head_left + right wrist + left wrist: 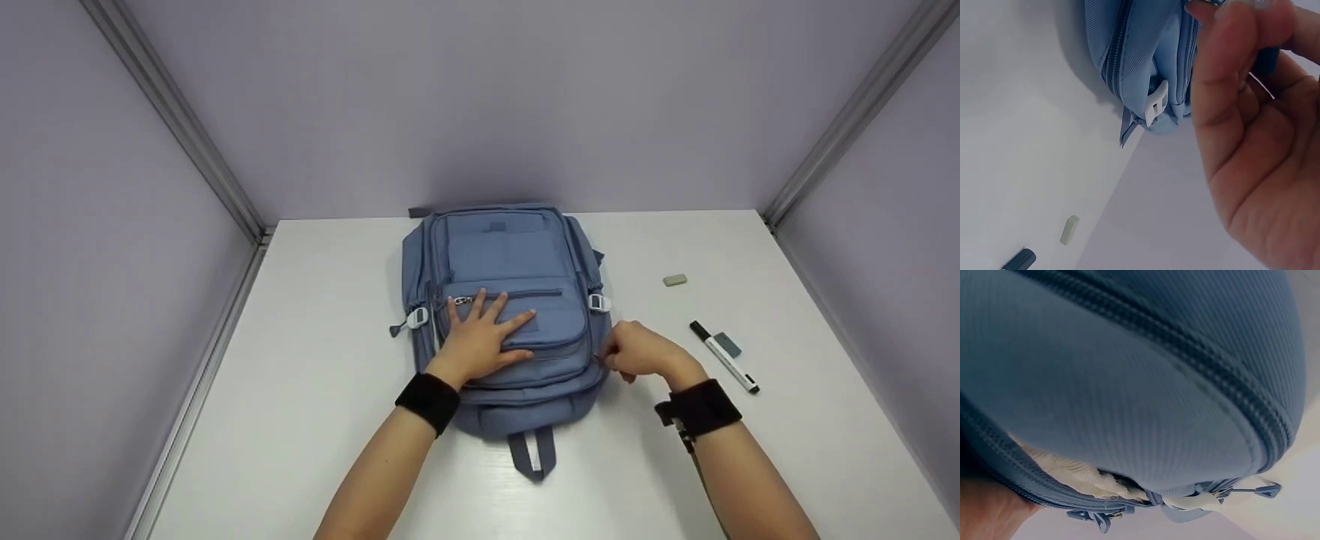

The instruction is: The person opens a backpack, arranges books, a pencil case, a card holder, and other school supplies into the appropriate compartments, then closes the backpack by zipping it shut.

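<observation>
A blue backpack (502,255) lies on its back on the white table, its top loop (534,472) towards the near edge. My left hand (480,341) rests on the front pocket with fingers spread. Along one side in the left wrist view, a zipper gapes and shows a cream lining (1072,472). At the bag's right side, my right hand (645,352) pinches a zipper pull (1266,61), whose dark blue tab shows between the fingers in the right wrist view. A white buckle (599,303) sits just beyond that hand.
Right of the backpack lie a small pale green eraser-like block (675,280), a white marker (726,358) with a black cap, and a dark green block (727,344) beside the marker. Grey-lilac walls (480,112) enclose the table at the back and both sides.
</observation>
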A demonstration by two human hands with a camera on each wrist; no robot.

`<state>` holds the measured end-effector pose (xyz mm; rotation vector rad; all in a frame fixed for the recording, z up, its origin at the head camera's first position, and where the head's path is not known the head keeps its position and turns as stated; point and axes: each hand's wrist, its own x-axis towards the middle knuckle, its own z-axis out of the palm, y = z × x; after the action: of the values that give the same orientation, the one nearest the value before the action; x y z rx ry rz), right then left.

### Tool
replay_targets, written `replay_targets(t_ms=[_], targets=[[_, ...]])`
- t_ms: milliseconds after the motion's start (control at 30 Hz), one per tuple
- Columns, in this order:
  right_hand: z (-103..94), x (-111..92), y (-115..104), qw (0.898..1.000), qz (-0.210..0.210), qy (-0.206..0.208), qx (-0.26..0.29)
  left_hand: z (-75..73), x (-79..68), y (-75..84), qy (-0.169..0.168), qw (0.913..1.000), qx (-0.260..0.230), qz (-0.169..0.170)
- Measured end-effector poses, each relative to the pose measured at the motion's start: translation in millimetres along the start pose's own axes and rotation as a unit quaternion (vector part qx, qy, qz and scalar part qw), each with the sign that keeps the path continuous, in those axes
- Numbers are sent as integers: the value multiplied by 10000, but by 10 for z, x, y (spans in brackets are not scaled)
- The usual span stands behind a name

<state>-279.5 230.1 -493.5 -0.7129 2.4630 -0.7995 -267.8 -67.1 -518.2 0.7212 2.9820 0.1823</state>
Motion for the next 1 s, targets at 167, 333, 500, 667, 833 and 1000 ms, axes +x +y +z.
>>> replay_targets(t_ms=[167, 333, 500, 667, 833, 1000], targets=[[27, -6, -65, 9999, -54, -108, 66, -7, 0, -43, 78, 9999, -32, 77], [81, -18, -156, 9994, 37, -290, 174, -11, -2, -78, 154, 9998, -58, 146], [143, -11, -262, 9981, -138, -598, 112, -6, 1, -77, 214, 9996, -82, 187], [216, 12, -377, 9961, -416, -774, -52, -3, 3, -69, 271, 9995, 8, 171], [314, 56, -502, 9937, -741, -825, -144, 11, -2, -58, 335, 9991, 193, 163], [390, 106, -625, 9910, -1135, -643, -306, 32, -8, -40, 421, 9981, 413, 155]])
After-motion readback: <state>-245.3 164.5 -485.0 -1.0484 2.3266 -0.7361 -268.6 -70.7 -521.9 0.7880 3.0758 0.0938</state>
